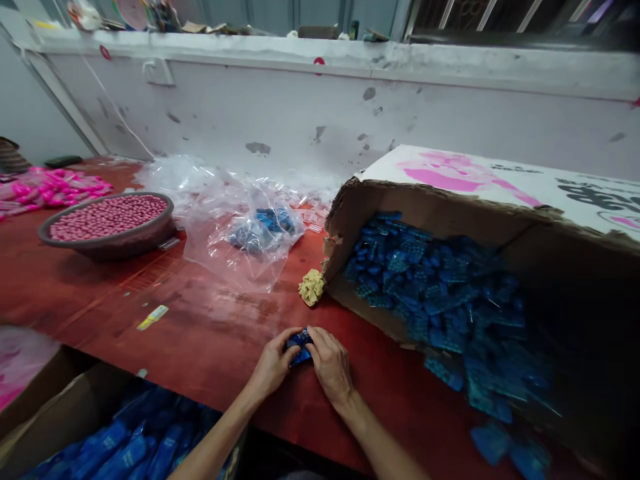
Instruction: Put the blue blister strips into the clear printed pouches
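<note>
A small blue piece [301,348], shiny like plastic, is held between both hands just above the red table. My left hand [273,363] grips it from the left with thumb and fingers. From the right, my right hand [329,365] closes on it, its fingertips at the top edge. The fingers cover part of the piece, so its exact kind does not show. Beyond the hands sits a pale yellow crumpled lump [311,288]. To the right, a cardboard box [345,220] lies on its side with many similar-coloured blue plastic pieces [435,287] spilling from it.
A grey bowl of pink beads [165,220] stands at the left, near bright pink pieces [55,187]. Clear plastic bags [225,257] lie at the back, with blue pieces inside one. Below the table edge, another carton [75,407] holds blue packets [125,453]. A yellow-white strip [153,318] lies left.
</note>
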Demonstrator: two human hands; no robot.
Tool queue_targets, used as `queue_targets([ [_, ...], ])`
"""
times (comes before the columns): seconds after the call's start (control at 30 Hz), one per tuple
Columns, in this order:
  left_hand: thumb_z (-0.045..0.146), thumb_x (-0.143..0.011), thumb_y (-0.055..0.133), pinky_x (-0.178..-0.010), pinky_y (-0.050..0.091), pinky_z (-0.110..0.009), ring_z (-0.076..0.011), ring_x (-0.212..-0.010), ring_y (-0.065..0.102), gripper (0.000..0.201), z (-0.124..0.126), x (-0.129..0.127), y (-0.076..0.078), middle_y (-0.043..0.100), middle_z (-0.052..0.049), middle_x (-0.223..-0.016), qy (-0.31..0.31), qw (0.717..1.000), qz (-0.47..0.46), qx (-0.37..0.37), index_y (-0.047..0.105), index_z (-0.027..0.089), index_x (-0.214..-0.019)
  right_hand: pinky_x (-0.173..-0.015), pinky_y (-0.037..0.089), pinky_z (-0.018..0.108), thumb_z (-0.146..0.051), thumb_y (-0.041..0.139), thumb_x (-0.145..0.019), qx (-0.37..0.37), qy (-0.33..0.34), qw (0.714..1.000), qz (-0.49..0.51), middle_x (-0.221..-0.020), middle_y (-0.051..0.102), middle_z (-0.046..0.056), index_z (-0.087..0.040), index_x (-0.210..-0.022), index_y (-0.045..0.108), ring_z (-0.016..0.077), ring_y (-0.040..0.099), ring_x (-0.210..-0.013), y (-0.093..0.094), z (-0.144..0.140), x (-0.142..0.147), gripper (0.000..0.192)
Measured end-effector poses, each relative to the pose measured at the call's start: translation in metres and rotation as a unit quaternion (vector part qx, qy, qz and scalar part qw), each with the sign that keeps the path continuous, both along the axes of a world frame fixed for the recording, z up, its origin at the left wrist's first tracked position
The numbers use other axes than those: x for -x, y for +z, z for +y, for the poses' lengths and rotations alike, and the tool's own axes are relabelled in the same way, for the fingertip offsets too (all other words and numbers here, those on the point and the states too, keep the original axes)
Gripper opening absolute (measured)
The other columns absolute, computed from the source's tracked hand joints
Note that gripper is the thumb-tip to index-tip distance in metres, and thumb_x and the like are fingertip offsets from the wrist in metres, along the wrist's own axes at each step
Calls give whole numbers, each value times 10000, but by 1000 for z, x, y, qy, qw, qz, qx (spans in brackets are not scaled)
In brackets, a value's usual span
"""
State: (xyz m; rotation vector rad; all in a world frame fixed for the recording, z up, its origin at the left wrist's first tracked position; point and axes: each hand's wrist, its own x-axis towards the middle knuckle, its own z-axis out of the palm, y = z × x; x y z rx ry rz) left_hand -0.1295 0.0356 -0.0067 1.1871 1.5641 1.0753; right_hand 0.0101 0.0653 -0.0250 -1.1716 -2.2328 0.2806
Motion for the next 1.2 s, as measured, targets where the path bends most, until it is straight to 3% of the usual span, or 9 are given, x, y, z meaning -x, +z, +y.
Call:
queue_targets([
  [0.17, 229, -669, 517, -415, 384, -231, -89, -439, 455, 443, 3, 6, -3, 605, -9, -742, -21, 997, -45, 56, 529, 140, -1102, -759, 454, 344, -177, 447, -861, -57, -32, 998, -9, -1046, 607, 120, -180, -1099, 570, 231, 574, -910, -8, -2, 1, 268],
  [0.3, 234, -681, 508, -377, 353, -213, -66, -395, 416, 449, 5, 9, -7, 560, 18, -703, -25, 996, -60, 63, 500, 136, -1119, -733, 437, 320, -177, 439, -867, -54, -30, 998, -2, -999, 608, 107, -180, -1073, 571, 212, 565, -862, -6, 0, 3, 245],
  [0.43, 261, -670, 543, -375, 345, -203, -67, -404, 419, 439, 5, 10, -8, 586, 15, -676, -24, 996, -68, 62, 526, 153, -1096, -718, 412, 300, -122, 439, -847, -2, -7, 1000, -3, -891, 606, 59, -205, -929, 594, 192, 543, -809, 1, 3, 2, 194],
  [0.57, 341, -648, 588, -370, 364, -202, -82, -403, 458, 526, 11, 14, -3, 573, 32, -592, -38, 992, -80, 87, 503, 142, -1127, -720, 385, 297, -83, 414, -837, -12, -3, 1000, -6, -837, 594, 47, -199, -835, 579, 186, 522, -787, 0, 6, 5, 202],
  [0.77, 533, -761, 377, -319, 355, -189, -95, -329, 491, 519, 42, 28, 2, 525, 44, -496, 26, 985, -45, 167, 505, 136, -1070, -663, 368, 273, -53, 371, -836, -23, -10, 1000, 3, -766, 571, 43, -194, -777, 557, 181, 507, -734, -8, 28, 25, 240],
  [0.97, 406, -731, 493, -323, 370, -204, -126, -321, 514, 380, 58, 34, -3, 519, 50, -435, 31, 980, 10, 196, 525, 143, -1003, -668, 382, 262, -35, 391, -805, -19, 22, 999, 33, -804, 579, 45, -187, -773, 558, 172, 511, -737, -4, 39, 27, 228],
  [1.1, 327, -775, 440, -376, 398, -227, -129, -388, 529, 297, 67, 37, 3, 566, 13, -527, 79, 978, 96, 166, 562, 143, -975, -791, 368, 330, -59, 397, -818, 5, 37, 998, 59, -724, 584, 26, -194, -749, 561, 179, 523, -741, 4, 28, 19, 223],
  [1.2, 303, -783, 447, -506, 431, -253, -173, -617, 600, 328, 65, 36, 20, 635, -80, -787, 115, 971, 170, 123, 565, 157, -1053, -739, 403, 283, -59, 398, -821, 56, 44, 994, 88, -708, 595, 15, -193, -765, 568, 157, 548, -703, 12, 23, 4, 224],
])
